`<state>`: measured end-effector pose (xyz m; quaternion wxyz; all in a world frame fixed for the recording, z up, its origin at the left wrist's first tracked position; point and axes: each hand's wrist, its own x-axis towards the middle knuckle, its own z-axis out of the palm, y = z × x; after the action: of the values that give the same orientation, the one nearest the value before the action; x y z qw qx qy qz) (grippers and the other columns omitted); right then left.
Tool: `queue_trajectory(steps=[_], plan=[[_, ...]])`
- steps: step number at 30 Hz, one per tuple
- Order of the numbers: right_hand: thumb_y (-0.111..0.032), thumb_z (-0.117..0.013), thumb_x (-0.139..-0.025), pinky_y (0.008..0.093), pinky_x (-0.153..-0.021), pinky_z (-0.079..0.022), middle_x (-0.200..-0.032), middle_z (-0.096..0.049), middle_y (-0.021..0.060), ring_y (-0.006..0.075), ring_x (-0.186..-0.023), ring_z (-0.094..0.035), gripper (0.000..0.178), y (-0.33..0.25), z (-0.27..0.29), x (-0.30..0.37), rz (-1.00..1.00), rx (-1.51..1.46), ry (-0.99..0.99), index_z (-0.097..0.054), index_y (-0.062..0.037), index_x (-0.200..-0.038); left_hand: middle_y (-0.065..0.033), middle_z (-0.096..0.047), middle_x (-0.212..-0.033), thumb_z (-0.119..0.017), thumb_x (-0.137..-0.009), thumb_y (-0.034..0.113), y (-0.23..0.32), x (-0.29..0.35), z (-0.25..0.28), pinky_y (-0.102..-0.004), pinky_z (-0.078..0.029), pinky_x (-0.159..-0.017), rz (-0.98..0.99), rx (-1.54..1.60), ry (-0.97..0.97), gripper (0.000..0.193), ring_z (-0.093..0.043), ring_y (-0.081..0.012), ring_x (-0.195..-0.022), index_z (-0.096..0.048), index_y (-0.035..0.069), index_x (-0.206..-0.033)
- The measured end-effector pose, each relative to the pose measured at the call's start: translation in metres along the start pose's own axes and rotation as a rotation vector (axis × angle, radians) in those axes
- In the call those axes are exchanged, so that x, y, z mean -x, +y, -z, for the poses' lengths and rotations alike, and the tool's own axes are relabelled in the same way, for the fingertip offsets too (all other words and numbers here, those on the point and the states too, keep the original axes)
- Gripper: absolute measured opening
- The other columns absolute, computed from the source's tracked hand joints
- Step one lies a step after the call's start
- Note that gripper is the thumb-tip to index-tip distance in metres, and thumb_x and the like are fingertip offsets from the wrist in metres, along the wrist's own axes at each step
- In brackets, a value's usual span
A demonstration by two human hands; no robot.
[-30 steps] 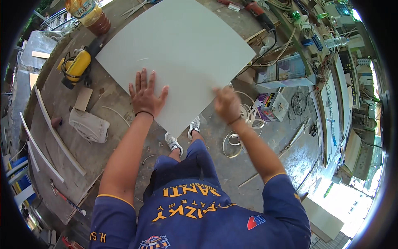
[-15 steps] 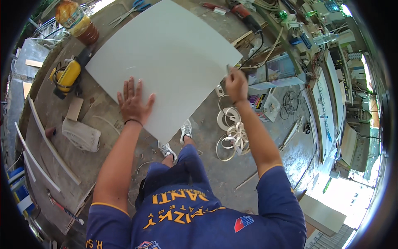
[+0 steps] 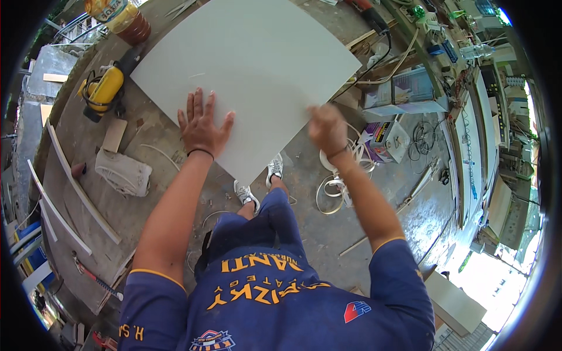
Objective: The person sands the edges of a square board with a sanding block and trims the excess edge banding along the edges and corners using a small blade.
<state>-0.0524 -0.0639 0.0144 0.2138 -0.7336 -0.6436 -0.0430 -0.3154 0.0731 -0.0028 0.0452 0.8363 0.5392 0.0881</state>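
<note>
A large, smooth white board (image 3: pixel 252 64) lies on the worktable, its near corner reaching out over the floor toward my feet. My left hand (image 3: pixel 205 126) rests flat on the board near its left edge, fingers stretched out. At the board's right edge my right hand (image 3: pixel 329 130) is closed in a fist and blurred by motion. A small thing may stick out at its fingers, but the blur hides what it is.
Left on the worktable are a yellow corded power tool (image 3: pixel 106 89), a bottle of brown liquid (image 3: pixel 132 28), a whitish cloth (image 3: pixel 123 172) and long pale strips (image 3: pixel 76 181). Coiled pale banding (image 3: pixel 332 192) lies on the floor at right, near a box (image 3: pixel 386 141). A red power tool (image 3: pixel 370 16) lies beyond.
My right hand has moved along the board's right edge, from near the right corner toward me. My left hand stays flat on the board. The whole view has shifted slightly.
</note>
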Motion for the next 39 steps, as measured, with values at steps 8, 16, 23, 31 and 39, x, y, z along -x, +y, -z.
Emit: queue_trajectory(steps=[8, 16, 23, 31, 39], plan=[[-0.016, -0.057, -0.077, 0.0405, -0.058, -0.046, -0.076, -0.056, 0.0056, 0.0241, -0.068, -0.059, 0.010, -0.192, 0.006, 0.092, 0.238, -0.296, -0.263, -0.060, -0.0121, -0.085, -0.0059, -0.028, -0.155, -0.051, -0.087, 0.056, -0.009, -0.001, -0.004, -0.0510, -0.013, -0.116, 0.008, 0.019, 0.017, 0.065, -0.022, -0.0229, -0.144, -0.043, 0.022, -0.141], [-0.001, -0.062, -0.075, 0.0411, -0.056, -0.043, -0.075, -0.053, 0.0093, 0.0276, -0.065, -0.055, 0.046, -0.009, -0.004, 0.017, -0.040, 0.099, 0.117, -0.060, -0.0112, -0.120, -0.0060, -0.029, -0.154, -0.052, -0.086, 0.057, -0.001, 0.002, -0.003, -0.0519, -0.012, -0.116, -0.004, 0.040, 0.017, 0.066, -0.022, -0.0222, -0.144, -0.043, 0.021, -0.141], [-0.005, -0.056, -0.079, 0.0395, -0.062, -0.048, -0.080, -0.056, 0.0083, 0.0248, -0.069, -0.056, 0.042, -0.207, -0.018, 0.119, 0.278, -0.350, -0.374, -0.057, -0.0087, -0.121, -0.0057, -0.028, -0.155, -0.046, -0.087, 0.060, -0.004, 0.003, 0.000, -0.0491, -0.009, -0.117, 0.021, 0.022, -0.028, 0.068, -0.020, -0.0205, -0.145, -0.041, 0.023, -0.143], [-0.004, -0.062, -0.073, 0.0420, -0.059, -0.041, -0.073, -0.051, 0.0062, 0.0267, -0.070, -0.054, 0.038, -0.080, 0.002, 0.048, -0.097, -0.010, -0.020, -0.062, -0.0078, -0.111, -0.0058, -0.028, -0.155, -0.047, -0.087, 0.060, 0.000, 0.001, 0.004, -0.0497, -0.010, -0.117, 0.013, 0.020, -0.033, 0.069, -0.020, -0.0211, -0.145, -0.040, 0.022, -0.144], [-0.004, -0.063, -0.069, 0.0391, -0.057, -0.040, -0.072, -0.051, 0.0055, 0.0255, -0.065, -0.052, 0.042, -0.179, -0.008, 0.097, 0.167, -0.435, -0.103, -0.067, -0.0137, -0.110, -0.0058, -0.028, -0.155, -0.047, -0.087, 0.060, -0.003, -0.001, 0.003, -0.0493, -0.010, -0.117, 0.024, 0.046, -0.021, 0.069, -0.021, -0.0220, -0.145, -0.039, 0.022, -0.144]])
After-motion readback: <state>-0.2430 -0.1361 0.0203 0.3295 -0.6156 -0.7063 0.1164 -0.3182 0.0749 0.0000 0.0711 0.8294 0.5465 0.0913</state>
